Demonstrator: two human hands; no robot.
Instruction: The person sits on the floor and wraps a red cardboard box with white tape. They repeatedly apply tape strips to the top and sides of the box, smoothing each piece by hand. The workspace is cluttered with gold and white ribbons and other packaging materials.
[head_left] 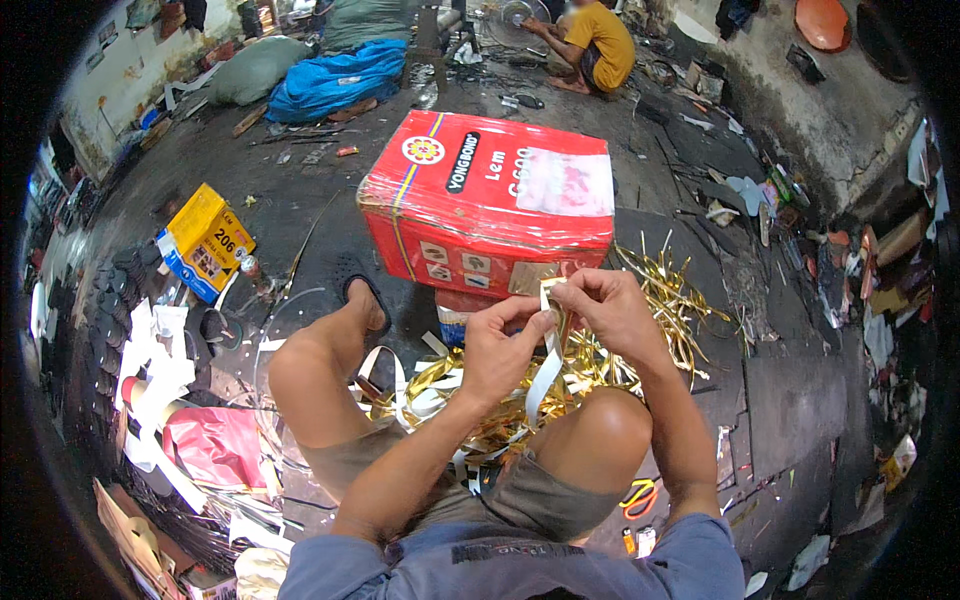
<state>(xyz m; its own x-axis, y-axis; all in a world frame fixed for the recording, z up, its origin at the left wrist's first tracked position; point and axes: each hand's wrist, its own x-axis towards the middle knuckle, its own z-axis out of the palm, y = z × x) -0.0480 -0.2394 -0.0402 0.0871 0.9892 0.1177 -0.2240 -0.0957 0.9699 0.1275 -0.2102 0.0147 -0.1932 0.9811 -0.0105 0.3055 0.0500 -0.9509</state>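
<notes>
Between my knees, my left hand (500,345) pinches a narrow strip (545,378), white on the side that shows, its lower end hanging toward my lap. My right hand (612,312) closes thumb and fingers on the upper part of the same strip, close to the left fingertips. A bit of gold shows at that upper end. Just beyond both hands stands a large red carton (480,210) wrapped in clear film. Under and around the hands lies a tangled heap of shiny gold strips (672,300), mixed with white ones.
At the left are a yellow and blue box (208,242), white scraps (160,350) and a pink sheet (215,447). Orange-handled scissors (638,498) lie right of my knee. Farther off are a blue sack (338,80) and a crouching person in a yellow shirt (604,45).
</notes>
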